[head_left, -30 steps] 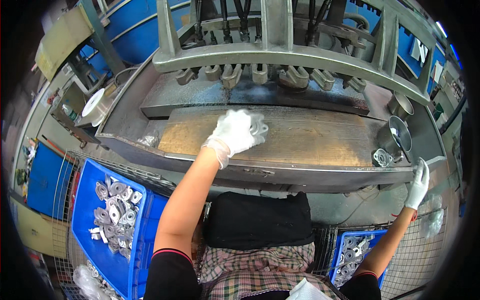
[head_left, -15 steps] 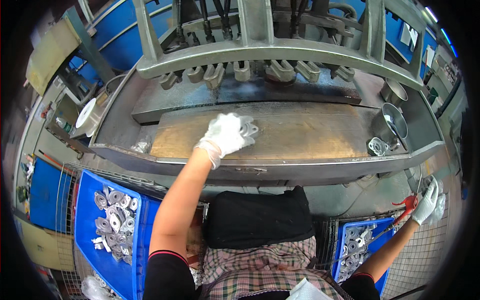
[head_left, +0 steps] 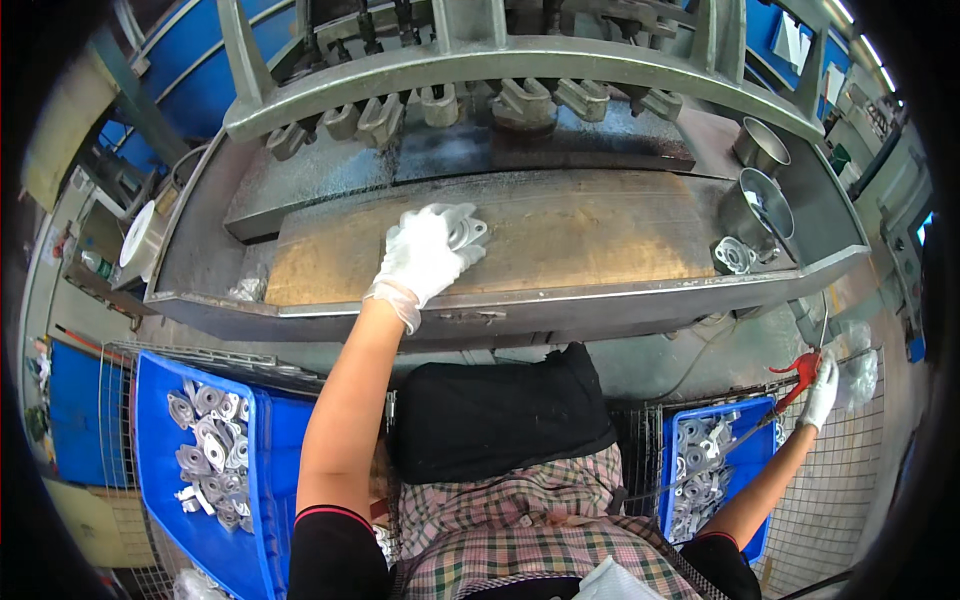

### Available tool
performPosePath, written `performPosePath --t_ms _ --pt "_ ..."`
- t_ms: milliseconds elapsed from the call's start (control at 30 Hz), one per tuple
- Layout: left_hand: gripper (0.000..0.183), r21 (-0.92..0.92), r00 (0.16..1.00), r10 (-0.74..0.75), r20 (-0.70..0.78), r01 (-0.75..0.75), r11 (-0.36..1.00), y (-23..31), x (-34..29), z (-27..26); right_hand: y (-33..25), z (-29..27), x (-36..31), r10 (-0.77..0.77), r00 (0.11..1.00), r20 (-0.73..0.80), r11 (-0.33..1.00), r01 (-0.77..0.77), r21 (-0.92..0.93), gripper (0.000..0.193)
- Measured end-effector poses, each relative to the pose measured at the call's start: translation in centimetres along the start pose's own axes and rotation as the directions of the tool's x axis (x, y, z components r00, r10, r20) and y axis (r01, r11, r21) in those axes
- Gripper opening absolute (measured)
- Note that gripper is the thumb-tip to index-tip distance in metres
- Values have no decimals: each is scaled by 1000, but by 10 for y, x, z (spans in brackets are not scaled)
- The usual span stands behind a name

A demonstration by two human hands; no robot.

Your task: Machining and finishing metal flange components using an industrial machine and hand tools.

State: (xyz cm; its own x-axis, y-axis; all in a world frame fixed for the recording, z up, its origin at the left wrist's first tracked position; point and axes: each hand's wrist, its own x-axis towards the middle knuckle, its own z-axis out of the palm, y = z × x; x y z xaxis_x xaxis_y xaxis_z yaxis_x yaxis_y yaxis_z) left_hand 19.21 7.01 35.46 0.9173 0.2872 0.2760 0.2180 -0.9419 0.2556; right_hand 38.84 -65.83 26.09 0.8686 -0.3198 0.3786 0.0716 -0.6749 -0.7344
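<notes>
My left hand, in a white glove, is closed on a small grey cast-metal part just over the worn board. The part's rounded end with a hole shows beyond my fingers; the rest is hidden under the glove. Off to the right, my gloved right hand has its fingers against the red handle of a spray gun, and appears closed round it. A long thin tube runs from the gun across the right blue bin, above several metal castings.
A metal frame with hanging clamp-like blocks spans the far side. Two metal pots and a loose casting stand at the tray's right end. At left, a blue bin holds several castings.
The view has shifted, so the bench sits higher and further left. My right hand has come in from beside the spray gun to its handle. My left hand still holds the casting over the board.
</notes>
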Motion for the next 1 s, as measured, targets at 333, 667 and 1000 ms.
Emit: performPosePath --t_ms 333,667,1000 --pt "66 -934 966 -176 190 123 -334 28 -131 -17 2 22 -55 327 918 225 819 -394 417 61" --pt "58 -377 814 18 580 288 -880 -21 -229 107 -66 2 -51 214 972 101 875 -236 423 61" --pt "51 -347 724 -124 678 167 -923 -93 -272 228 -279 118 -208 -242 434 868 928 -158 338 29"
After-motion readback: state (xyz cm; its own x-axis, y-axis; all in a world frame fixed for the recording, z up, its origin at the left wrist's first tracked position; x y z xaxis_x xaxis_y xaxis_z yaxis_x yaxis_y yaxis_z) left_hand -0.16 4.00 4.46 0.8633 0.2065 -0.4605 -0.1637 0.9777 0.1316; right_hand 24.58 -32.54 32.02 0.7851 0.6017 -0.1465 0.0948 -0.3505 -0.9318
